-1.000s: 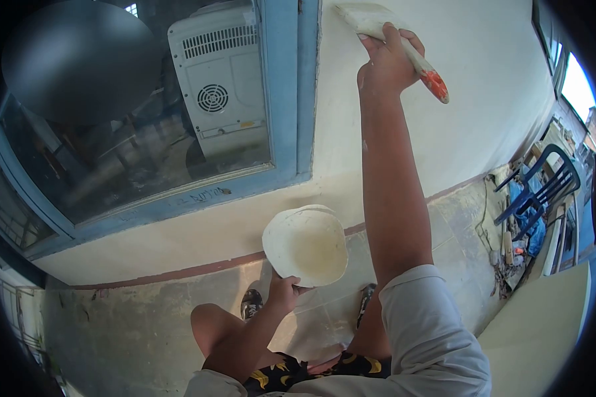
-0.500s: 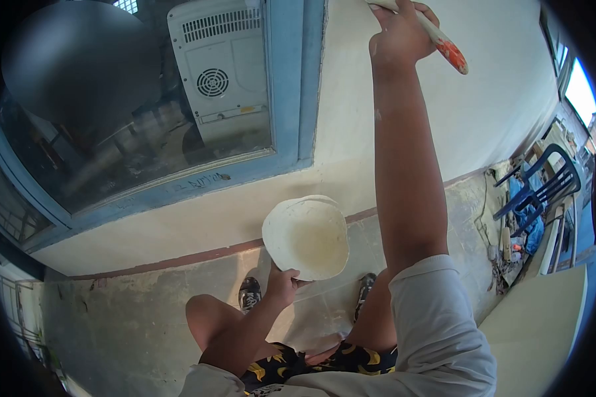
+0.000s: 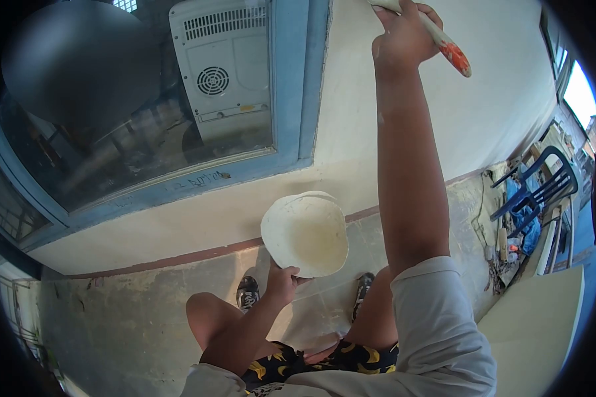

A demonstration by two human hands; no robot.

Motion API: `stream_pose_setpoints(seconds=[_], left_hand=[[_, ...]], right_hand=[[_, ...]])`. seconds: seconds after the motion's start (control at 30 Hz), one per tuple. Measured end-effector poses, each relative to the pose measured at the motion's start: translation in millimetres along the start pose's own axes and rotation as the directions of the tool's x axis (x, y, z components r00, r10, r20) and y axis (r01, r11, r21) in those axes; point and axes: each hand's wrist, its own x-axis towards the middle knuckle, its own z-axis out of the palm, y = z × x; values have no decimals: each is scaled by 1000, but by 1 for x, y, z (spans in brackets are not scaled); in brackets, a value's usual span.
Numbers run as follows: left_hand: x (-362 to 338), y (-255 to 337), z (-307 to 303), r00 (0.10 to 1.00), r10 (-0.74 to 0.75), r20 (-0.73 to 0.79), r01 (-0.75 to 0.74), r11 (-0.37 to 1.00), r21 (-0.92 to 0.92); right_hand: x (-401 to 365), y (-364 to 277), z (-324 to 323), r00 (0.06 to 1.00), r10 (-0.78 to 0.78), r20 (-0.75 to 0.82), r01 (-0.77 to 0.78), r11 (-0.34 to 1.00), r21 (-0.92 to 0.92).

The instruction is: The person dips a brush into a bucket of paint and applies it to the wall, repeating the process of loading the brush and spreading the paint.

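Note:
Low in front of me, my left hand (image 3: 283,283) grips the near rim of a white, paint-coated bowl (image 3: 308,238). Its inside faces up, with a pale film over the bottom. My right arm is stretched far up toward the cream wall (image 3: 490,86). At the top edge of the view, my right hand (image 3: 407,36) is closed around what looks like a paintbrush, its pale handle (image 3: 453,56) ending in chipped orange-red. The brush's working end is out of view, so I cannot see whether it touches the wall.
A blue-framed window (image 3: 288,132) is at the left, with a white appliance (image 3: 225,73) behind the glass. To the right, a dark blue plastic chair (image 3: 543,185) stands among piled clutter near a pale board (image 3: 540,331). My shoes (image 3: 248,294) are on the grey floor (image 3: 132,331).
Almost nothing differs. The bowl and my left hand sit very slightly higher in view, and the right hand with the brush has shifted a touch to the right.

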Motion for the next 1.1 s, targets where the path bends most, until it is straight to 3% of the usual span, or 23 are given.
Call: stream_pose_setpoints(seconds=[0.07, 0.17, 0.27, 0.37, 0.43, 0.53, 0.67, 0.77, 0.83, 0.93, 1.1], left_hand=[[1, 3, 0, 1000, 3, 29, -4, 1000, 30], [6, -2, -10, 999, -9, 45, 9, 1000, -3], [-4, 4, 0, 1000, 12, -3, -11, 999, 34], [-4, 4, -5, 999, 32, -4, -32, 999, 27], [-7, 3, -5, 1000, 26, -8, -25, 999, 26], [-3, 4, -7, 1000, 20, -6, -20, 1000, 8], [0, 2, -4, 1000, 6, -3, -6, 1000, -20], [3, 1, -6, 999, 36, 23, -36, 999, -8], [4, 2, -5, 1000, 29, -2, -29, 1000, -11], [-4, 1, -3, 1000, 26, -7, -26, 1000, -12], [-3, 1, -1, 999, 47, 10, -46, 999, -17]], right_hand=[[-3, 10, -3, 999, 13, 30, -11, 997, -70], [-30, 51, -57, 985, 145, -99, -152, 986, -72], [-90, 42, -121, 941, 267, -208, -304, 936, -178], [-118, 44, -144, 905, 294, -308, -368, 903, -219], [-98, 59, -137, 922, 274, -273, -337, 915, -220], [-49, 50, -77, 961, 193, -200, -239, 941, -240], [-8, 8, -24, 999, 37, -40, -40, 994, -100], [-1, 4, -10, 997, -10, -76, 9, 1000, -7], [-12, 35, -37, 998, 18, -58, -20, 999, -25], [-68, 51, -100, 958, 237, -161, -264, 947, -181], [-129, 55, -166, 884, 333, -328, -422, 870, -256]])
